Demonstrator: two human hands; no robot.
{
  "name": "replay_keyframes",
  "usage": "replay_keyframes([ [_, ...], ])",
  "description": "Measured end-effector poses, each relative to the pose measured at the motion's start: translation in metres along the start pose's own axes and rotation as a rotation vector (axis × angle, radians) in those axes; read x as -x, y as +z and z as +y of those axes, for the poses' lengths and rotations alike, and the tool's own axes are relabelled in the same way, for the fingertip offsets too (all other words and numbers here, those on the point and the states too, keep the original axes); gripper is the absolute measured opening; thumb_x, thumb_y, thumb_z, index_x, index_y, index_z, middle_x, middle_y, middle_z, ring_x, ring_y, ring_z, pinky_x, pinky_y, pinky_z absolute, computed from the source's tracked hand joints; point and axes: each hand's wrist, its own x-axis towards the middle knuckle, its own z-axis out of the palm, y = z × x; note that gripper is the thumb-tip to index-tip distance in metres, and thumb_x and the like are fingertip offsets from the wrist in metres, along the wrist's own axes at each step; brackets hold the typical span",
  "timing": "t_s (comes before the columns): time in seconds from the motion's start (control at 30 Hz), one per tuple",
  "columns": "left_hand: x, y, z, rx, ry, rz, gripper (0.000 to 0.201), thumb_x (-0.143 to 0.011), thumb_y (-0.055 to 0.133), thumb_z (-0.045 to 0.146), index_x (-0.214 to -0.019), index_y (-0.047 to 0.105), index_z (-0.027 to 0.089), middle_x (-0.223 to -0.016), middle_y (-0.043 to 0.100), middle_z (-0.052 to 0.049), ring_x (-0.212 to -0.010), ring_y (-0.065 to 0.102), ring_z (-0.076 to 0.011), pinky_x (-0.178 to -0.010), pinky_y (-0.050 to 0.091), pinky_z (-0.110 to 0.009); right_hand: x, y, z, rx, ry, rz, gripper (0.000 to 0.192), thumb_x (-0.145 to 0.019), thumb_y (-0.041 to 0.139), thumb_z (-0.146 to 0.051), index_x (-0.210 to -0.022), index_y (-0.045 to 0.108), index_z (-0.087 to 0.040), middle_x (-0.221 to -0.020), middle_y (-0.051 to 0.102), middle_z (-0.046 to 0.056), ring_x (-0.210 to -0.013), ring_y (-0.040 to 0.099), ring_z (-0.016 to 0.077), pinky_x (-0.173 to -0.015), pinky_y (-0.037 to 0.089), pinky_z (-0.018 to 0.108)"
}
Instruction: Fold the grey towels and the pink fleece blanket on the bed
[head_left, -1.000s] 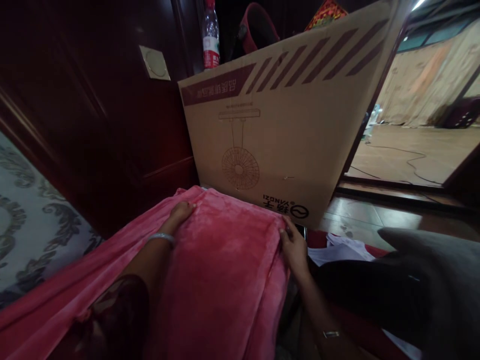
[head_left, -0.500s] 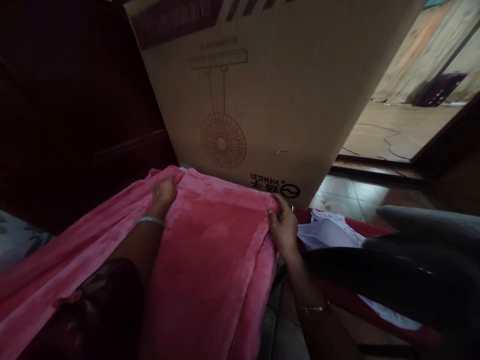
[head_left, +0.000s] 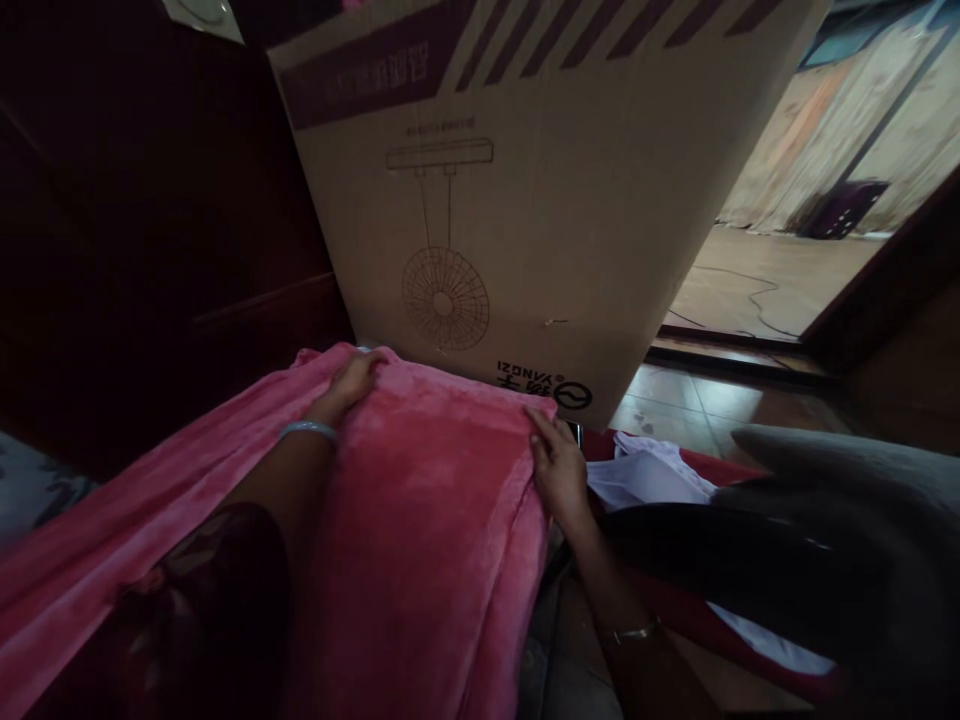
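Note:
A folded pink plush blanket (head_left: 435,500) spreads in front of me, with a long loose part running off to the lower left. My left hand (head_left: 356,380) lies at its far left corner, fingers stretched over the far edge. At the far right corner, my right hand (head_left: 561,468) rests its fingers on top of the fabric, thumb apart from them. Both hands touch the blanket without gripping it. Each wrist wears a bangle. What supports the blanket is hidden beneath it.
A tall cardboard box (head_left: 585,220) printed with a fan stands just beyond the blanket. Dark red wooden panelling (head_left: 165,200) is at left. White cloth (head_left: 652,475) and a black curved object (head_left: 720,550) lie at right. A doorway shows a purple suitcase (head_left: 847,208) and a cord.
My left hand has slid slightly right along the far edge. My right hand has let go of the corner and moved its fingers onto the top. The view has tilted up a little.

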Motion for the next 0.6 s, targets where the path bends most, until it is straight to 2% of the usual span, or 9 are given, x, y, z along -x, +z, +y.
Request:
replay_keyframes([
  [0.1,0.004,0.006,-0.005,-0.203,-0.023,0.020,0.046,-0.091,0.039,0.012,-0.132,0.059,0.017,-0.133,0.057,-0.014,-0.123,0.051,-0.0290,-0.103,0.042,-0.043,-0.002,0.001,0.002,0.057,0.002,-0.004,0.049,-0.093,0.042,-0.028,-0.137,0.062,-0.020,-0.128,0.061,0.013,-0.121,0.057,0.0272,-0.100,0.050,0.043],
  [0.2,0.004,0.008,-0.009,-0.300,-0.045,-0.049,0.047,-0.094,0.036,0.014,-0.138,0.053,0.010,-0.137,0.053,-0.019,-0.125,0.049,-0.0307,-0.106,0.039,-0.046,-0.005,0.002,0.002,0.161,0.031,-0.065,0.048,-0.093,0.043,-0.026,-0.137,0.062,-0.021,-0.130,0.061,0.013,-0.121,0.058,0.0284,-0.099,0.050,0.043],
  [0.3,0.003,0.000,-0.005,-0.329,-0.034,-0.134,0.048,-0.094,0.038,0.014,-0.140,0.052,0.008,-0.136,0.056,-0.020,-0.123,0.052,-0.0308,-0.106,0.040,-0.045,-0.008,0.003,0.000,0.246,0.068,-0.112,0.047,-0.093,0.045,-0.023,-0.137,0.062,-0.022,-0.132,0.061,0.013,-0.120,0.059,0.0288,-0.098,0.051,0.042],
  [0.4,0.015,-0.013,0.006,-0.369,-0.011,-0.140,0.054,-0.096,0.040,0.021,-0.147,0.044,0.008,-0.147,0.045,-0.025,-0.131,0.047,-0.0379,-0.107,0.038,-0.054,-0.010,0.001,-0.005,0.274,0.101,-0.123,0.047,-0.093,0.046,-0.021,-0.137,0.062,-0.023,-0.133,0.060,0.012,-0.120,0.059,0.0283,-0.097,0.052,0.041],
  [0.5,0.051,-0.026,0.019,-0.403,0.112,-0.145,0.058,-0.097,0.045,0.034,-0.150,0.041,0.013,-0.159,0.032,-0.022,-0.144,0.032,-0.0403,-0.113,0.031,-0.059,-0.011,-0.003,-0.010,0.268,0.125,-0.139,0.047,-0.092,0.047,-0.020,-0.137,0.062,-0.022,-0.134,0.061,0.012,-0.122,0.058,0.0279,-0.099,0.051,0.040],
  [0.6,0.121,-0.034,0.034,-0.369,0.399,-0.257,0.058,-0.098,0.043,0.042,-0.151,0.043,0.016,-0.161,0.034,-0.016,-0.150,0.027,-0.0341,-0.120,0.025,-0.054,-0.012,-0.006,-0.012,0.252,0.129,-0.158,0.047,-0.092,0.048,-0.021,-0.137,0.062,-0.021,-0.134,0.061,0.012,-0.123,0.057,0.0280,-0.103,0.049,0.042],
])
